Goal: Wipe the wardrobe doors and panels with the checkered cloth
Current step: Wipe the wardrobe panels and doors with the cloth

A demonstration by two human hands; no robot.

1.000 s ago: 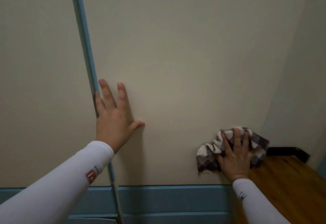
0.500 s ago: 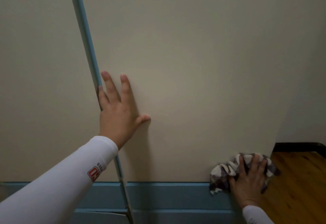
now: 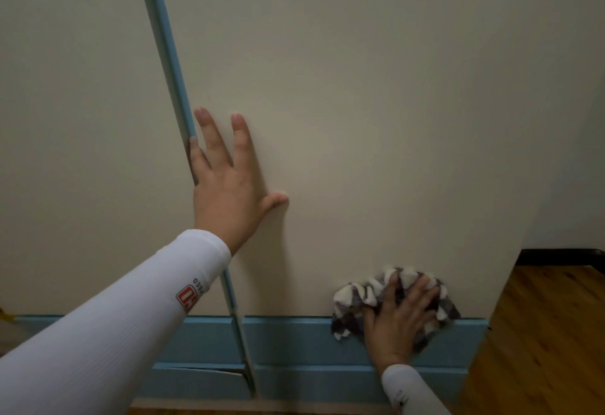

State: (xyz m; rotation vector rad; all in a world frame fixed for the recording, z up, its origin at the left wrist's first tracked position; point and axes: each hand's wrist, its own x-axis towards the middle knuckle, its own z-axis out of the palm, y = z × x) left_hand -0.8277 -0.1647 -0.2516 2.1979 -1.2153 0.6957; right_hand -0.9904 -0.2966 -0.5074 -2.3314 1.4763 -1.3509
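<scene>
Since a second ago the right hand has dragged the checkered cloth down the door to the bottom corner, so the wad now sits right on the line where the cream wardrobe door meets the blue base trim. It also looks nudged a bit left compared with half a second back.

The left hand hasn't really gone anywhere: flat on the same door, fingers spread and empty, little finger right against the blue edge strip between the two doors. Seems like it's just bracing.

The right hand's fingers are splayed over the cloth and pressing it into the panel, more a flat-palm push than a pinch. Cloth is bunched up, poking out past the fingertips on top and spilling out to the left of the palm, with a corner hanging down over the trim.

So the cloth is under and slightly left of the right hand, which is obviously the one doing the work. My guess is the next pass goes left along that bottom edge, or onto the trim itself, since the wood floor is just beyond the right corner.
</scene>
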